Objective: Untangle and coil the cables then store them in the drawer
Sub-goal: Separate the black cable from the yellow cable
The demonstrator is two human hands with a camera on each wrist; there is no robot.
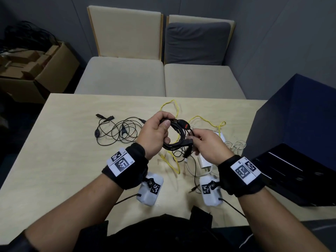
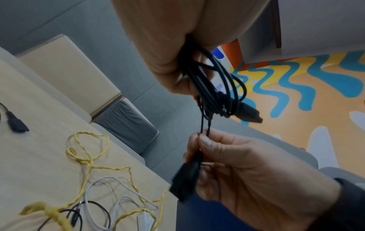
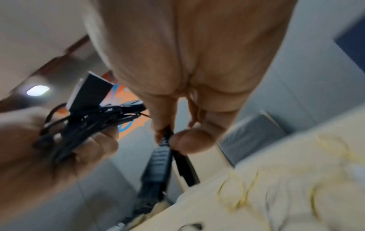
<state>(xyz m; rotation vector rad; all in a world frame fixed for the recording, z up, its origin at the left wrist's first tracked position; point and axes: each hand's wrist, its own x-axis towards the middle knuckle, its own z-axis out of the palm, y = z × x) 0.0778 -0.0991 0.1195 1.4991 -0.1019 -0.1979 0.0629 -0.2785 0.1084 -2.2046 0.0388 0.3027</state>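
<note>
- Black coiled cable (one red patch on it)
- Yellow cable
- White cable
- Pale wood-grain worktop
- Navy drawer unit
- Orange, blue and yellow wavy wall pattern

Table's left bare; cables clutter center.
</note>
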